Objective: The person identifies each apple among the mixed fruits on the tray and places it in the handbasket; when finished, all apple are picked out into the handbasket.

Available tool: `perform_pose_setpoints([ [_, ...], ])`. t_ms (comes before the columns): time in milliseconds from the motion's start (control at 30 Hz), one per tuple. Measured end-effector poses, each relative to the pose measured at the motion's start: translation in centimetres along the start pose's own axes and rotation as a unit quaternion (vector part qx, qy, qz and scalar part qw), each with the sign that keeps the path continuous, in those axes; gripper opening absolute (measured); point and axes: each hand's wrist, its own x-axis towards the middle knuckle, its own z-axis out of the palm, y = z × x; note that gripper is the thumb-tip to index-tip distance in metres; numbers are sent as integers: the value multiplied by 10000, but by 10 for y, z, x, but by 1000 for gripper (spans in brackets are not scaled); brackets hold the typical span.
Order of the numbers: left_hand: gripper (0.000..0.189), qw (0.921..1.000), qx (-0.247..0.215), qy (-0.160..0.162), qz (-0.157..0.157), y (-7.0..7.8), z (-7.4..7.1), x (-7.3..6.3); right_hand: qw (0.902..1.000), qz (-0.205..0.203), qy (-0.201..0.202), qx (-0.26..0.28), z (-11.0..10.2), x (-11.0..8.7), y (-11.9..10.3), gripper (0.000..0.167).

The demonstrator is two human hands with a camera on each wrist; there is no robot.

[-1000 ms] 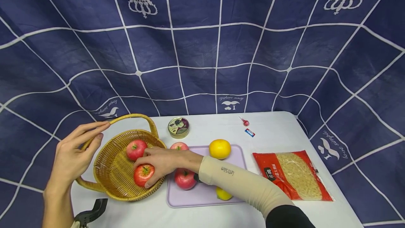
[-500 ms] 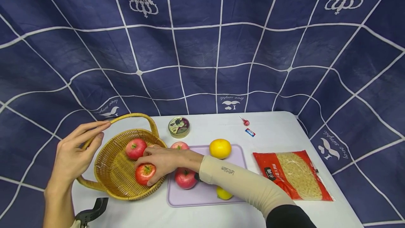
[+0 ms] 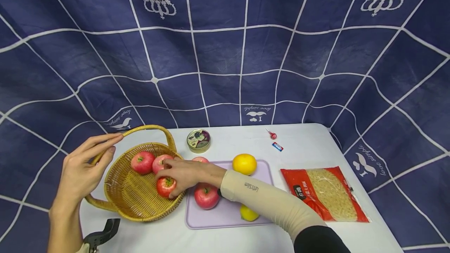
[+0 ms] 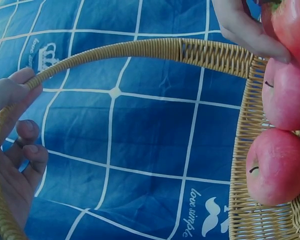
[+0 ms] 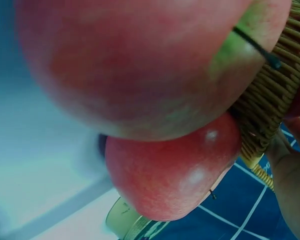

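Observation:
A wicker basket (image 3: 140, 196) with an arched handle (image 4: 155, 50) stands at the left of the table. My left hand (image 3: 84, 165) pinches that handle between thumb and fingers. Inside the basket, my right hand (image 3: 186, 173) grips a red apple (image 3: 165, 186) near the right wall. Two more apples lie at the back of the basket, a pink apple (image 3: 142, 162) and another pink apple (image 3: 160, 163) partly behind my right fingers. In the left wrist view, fingertips touch the held apple (image 4: 295, 30) above the other two. The held apple's underside is hidden.
Right of the basket lies a lilac tray (image 3: 228, 221) with a red apple (image 3: 206, 196), a mostly hidden apple (image 3: 200, 159), a yellow lemon (image 3: 244, 164) and another lemon (image 3: 249, 213). Around it are a round tin (image 3: 198, 141), a lollipop (image 3: 272, 135), a small packet (image 3: 277, 146) and a pasta bag (image 3: 327, 194).
My right hand has shifted the held apple backward and slightly right in the basket. A pink apple there has moved left, and the other one shows more. My left hand stays on the handle.

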Motion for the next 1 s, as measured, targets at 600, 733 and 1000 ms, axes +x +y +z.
perform_pose_setpoints([
  [600, 36, 10000, -50, -19, -38, 2, 0, 0, 9993, 44, -109, -351, 3, 7, 2, 63],
  [733, 35, 10000, -75, -6, -1, 5, 0, 2, 9992, 100, -93, -382, 3, 7, 2, 60],
  [1000, 33, 9999, -142, 10, 62, 7, -1, 4, 9993, 73, -75, -368, 1, 6, 4, 57],
])
